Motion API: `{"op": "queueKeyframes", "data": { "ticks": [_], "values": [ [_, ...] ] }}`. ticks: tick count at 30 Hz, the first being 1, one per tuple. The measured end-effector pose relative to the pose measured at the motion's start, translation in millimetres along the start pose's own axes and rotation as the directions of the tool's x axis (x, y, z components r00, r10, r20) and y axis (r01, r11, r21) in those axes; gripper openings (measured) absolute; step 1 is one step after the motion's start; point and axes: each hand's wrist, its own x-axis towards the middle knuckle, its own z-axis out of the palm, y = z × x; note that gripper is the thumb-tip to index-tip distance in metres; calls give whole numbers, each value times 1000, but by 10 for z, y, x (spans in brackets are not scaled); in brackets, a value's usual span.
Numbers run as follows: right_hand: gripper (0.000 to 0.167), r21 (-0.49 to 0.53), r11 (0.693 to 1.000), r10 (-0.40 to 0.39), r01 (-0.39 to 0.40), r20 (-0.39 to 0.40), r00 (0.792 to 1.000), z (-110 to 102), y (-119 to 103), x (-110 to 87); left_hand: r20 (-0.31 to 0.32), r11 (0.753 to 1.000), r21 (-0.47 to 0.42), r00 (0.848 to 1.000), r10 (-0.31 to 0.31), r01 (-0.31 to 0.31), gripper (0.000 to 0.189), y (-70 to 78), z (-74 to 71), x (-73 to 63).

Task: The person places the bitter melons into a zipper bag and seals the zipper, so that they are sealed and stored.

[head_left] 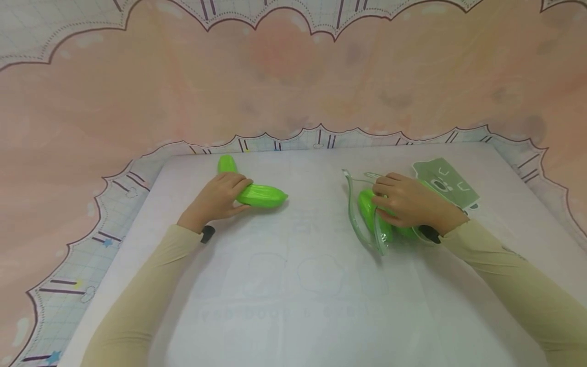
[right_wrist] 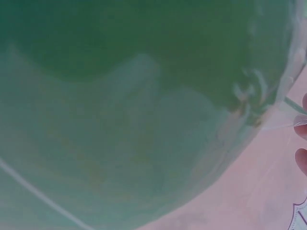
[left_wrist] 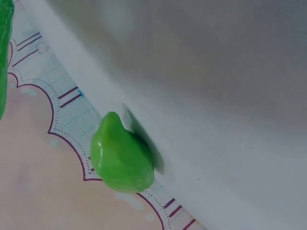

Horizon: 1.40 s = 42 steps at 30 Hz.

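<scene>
My left hand (head_left: 221,199) grips the back end of a ridged, bright green vegetable (head_left: 265,196) with a pointed tip, which looks like a gourd. Behind that hand lies a second green vegetable (head_left: 227,164); in the left wrist view a smooth green one (left_wrist: 122,158) tapers like a pear. At the right, my right hand (head_left: 403,200) pinches the edge of a clear plastic bag (head_left: 352,209) with green trim. The bag's mouth gapes toward the left. Green vegetables (head_left: 368,204) show inside it, partly hidden by the hand. Fingertips (right_wrist: 301,160) appear at the right wrist view's edge.
A green bear-face print (head_left: 447,181) marks the bag's far right part. The white table (head_left: 284,316) carries faint printed outlines. Patterned cloth (head_left: 293,81) rises behind the table's back edge and hangs along its sides.
</scene>
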Motion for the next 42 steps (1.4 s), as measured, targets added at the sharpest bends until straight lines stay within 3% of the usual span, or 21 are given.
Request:
{"op": "queueKeyframes", "data": {
  "ticks": [24,42],
  "values": [
    [13,2,1000,15,-15,30,999,-13,-9,-1,6,995,44,996,84,-85,53,229,36,259],
    [15,2,1000,12,-12,11,1000,-10,-13,-8,0,993,28,994,112,-112,55,394,180,446]
  ]
}}
